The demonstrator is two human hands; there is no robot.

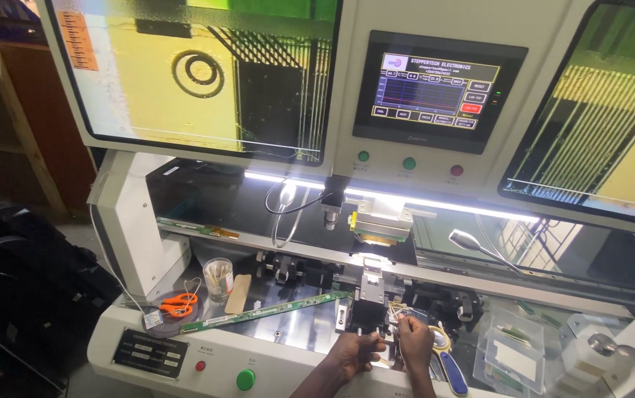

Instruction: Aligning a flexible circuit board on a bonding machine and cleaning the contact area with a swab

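The machine [376, 221] carries a small black block [367, 313] at its front edge. The left hand [351, 352] grips the block; the right hand [415, 340] pinches a thin strip [404, 318] beside it. A slip may bend the strip or nudge the long green board [266, 312].

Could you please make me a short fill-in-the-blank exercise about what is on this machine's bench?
1. The scissors have ___ handles.
2. Both hands, left hand and right hand, work at the small ___ block.
3. The big round button on the front panel is ___.

Missing words: orange; black; green
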